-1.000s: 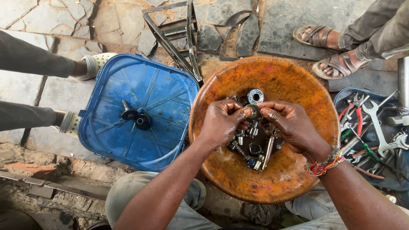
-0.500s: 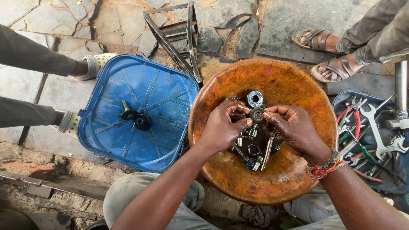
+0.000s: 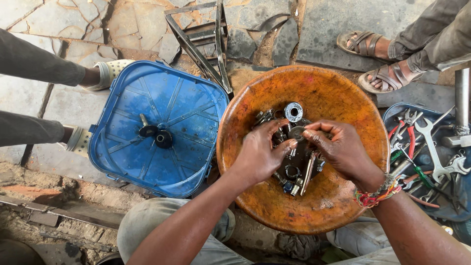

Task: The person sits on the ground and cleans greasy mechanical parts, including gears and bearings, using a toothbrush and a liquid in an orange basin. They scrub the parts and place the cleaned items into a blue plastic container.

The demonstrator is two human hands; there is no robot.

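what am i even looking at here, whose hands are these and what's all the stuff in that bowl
This is one picture from a camera worn on a person's head, looking down at their own two bare hands. The left hand and right hand meet over a rusty orange bowl and together pinch a small dark metal part above a pile of small metal parts. Beside it lies a blue plastic lid, and a tray of tools sits at the right. The sandalled feet belong to other people.

Bright, even daylight, soft diffuse shadows only. Mild sheen on the blue plastic lid (image 3: pixel 157 127) and the rusty orange bowl (image 3: pixel 338 98). Sharp focus throughout; slight wide-angle stretch at left and right edges. No motion blur.
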